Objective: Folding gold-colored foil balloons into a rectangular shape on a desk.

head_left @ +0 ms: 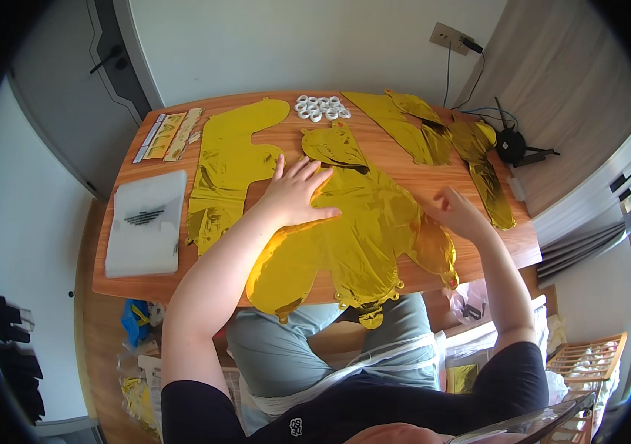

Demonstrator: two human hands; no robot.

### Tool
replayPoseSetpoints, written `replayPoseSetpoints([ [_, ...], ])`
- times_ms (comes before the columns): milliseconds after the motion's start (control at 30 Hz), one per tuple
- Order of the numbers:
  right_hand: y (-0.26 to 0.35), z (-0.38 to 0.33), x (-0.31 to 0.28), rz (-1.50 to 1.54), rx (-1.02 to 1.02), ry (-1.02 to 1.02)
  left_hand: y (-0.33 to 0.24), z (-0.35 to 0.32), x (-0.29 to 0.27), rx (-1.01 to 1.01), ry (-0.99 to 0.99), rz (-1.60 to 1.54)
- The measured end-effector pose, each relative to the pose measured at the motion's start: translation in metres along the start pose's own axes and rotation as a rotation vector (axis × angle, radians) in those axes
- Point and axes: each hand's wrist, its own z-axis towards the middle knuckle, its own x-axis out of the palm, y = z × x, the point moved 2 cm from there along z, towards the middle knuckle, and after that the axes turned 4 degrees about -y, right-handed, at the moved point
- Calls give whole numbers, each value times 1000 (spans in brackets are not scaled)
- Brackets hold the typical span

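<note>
A flat, uninflated gold foil balloon (363,237) lies in front of me, wrinkled, with its lower lobes and small tabs reaching over the table's near edge. My left hand (297,194) rests on its upper left part, palm down and fingers spread. Just off the balloon's right edge is my right hand (457,213), fingers loosely bent and apart, with nothing visible in it. Another gold foil balloon (230,152) is spread out to the left. More gold foil (404,126) lies at the back right, one darker, shinier piece (482,159) hanging down towards the right side.
White ribbon rolls (321,108) sit at the back of the wooden table (145,285). A stack of clear plastic sheets (145,244) with thin dark sticks (143,216) is at left, printed cards (163,137) behind it. A black router (510,144) with cables stands at the right edge.
</note>
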Motion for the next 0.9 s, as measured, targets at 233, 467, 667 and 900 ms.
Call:
replayPoseSetpoints([
  [233, -18, -51, -7, 151, 81, 43, -1, 4, 0, 18, 23, -27],
  [467, -22, -39, -5, 764, 225, 342, -4, 6, -1, 14, 28, -2],
  [667, 4, -47, 3, 1207, 131, 443, -6, 3, -3, -2, 24, 8],
  [900, 72, -53, 27, 1012, -216, 363, -5, 2, -3, -9, 7, 3],
])
